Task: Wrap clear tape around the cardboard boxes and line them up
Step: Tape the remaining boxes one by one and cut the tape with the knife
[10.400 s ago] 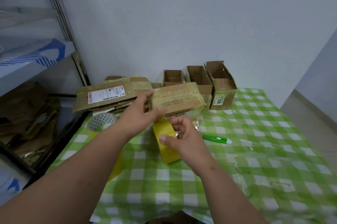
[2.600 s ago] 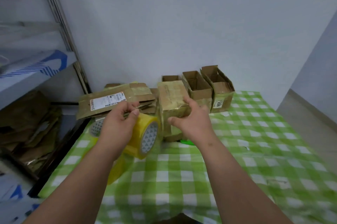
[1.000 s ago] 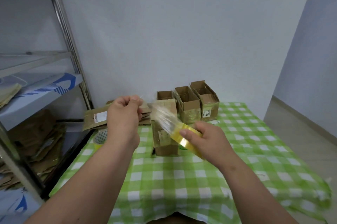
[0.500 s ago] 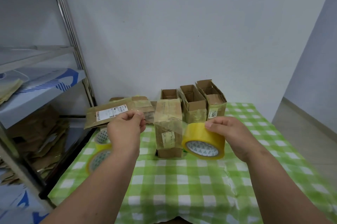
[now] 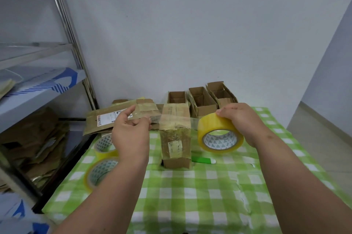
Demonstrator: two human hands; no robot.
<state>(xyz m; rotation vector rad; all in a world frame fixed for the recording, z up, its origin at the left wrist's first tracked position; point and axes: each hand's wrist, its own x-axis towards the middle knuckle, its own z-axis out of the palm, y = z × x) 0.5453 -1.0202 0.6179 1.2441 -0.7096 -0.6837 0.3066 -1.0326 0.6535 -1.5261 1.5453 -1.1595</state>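
Clear tape strip (image 5: 156, 118) stretched across box (image 5: 175, 134) between hands.

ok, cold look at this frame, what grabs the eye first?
The yellow tape roll gripped in the right hand, its clear strip stretched across the upright cardboard box at table centre to the left hand, which pinches the free end. Behind stand three open boxes along the wall.
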